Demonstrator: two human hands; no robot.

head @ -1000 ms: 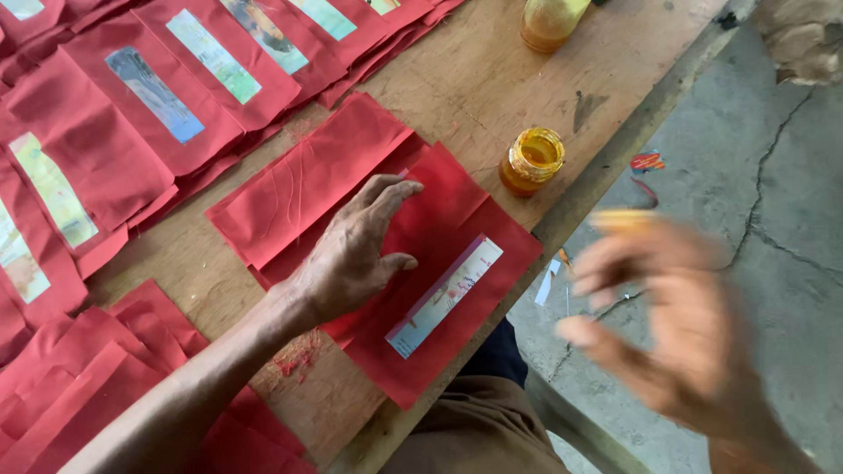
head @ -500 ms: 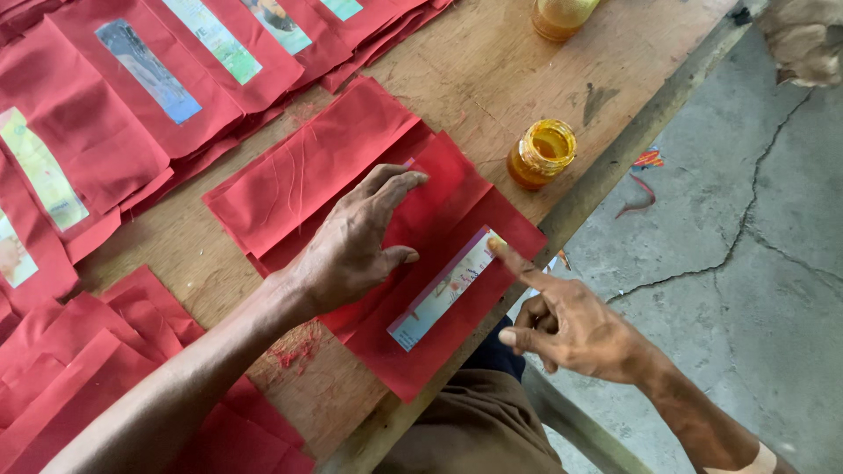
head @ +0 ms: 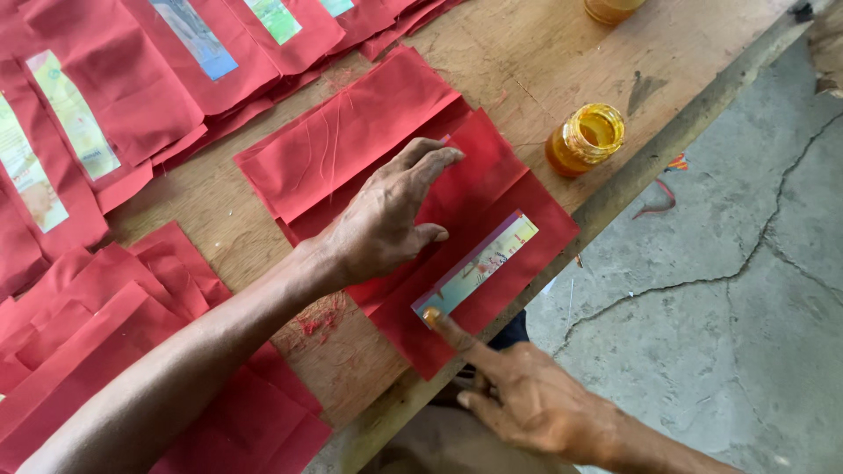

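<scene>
Pressing a paper strip onto red cloth

The left hand (head: pixel 386 224) lies flat, fingers spread, pinning the red cloth (head: pixel 474 254) on the wooden table (head: pixel 527 61). The right hand (head: pixel 527 395), other fingers curled, holds nothing; its forefinger has slid from the strip's (head: pixel 477 266) far end to the near end, beside the open jar (head: pixel 586 139).

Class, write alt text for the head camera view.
A left hand presses flat on red cloth while the right hand's forefinger touches the near end of a paper strip on it. An open yellow jar stands on the wooden table.
</scene>
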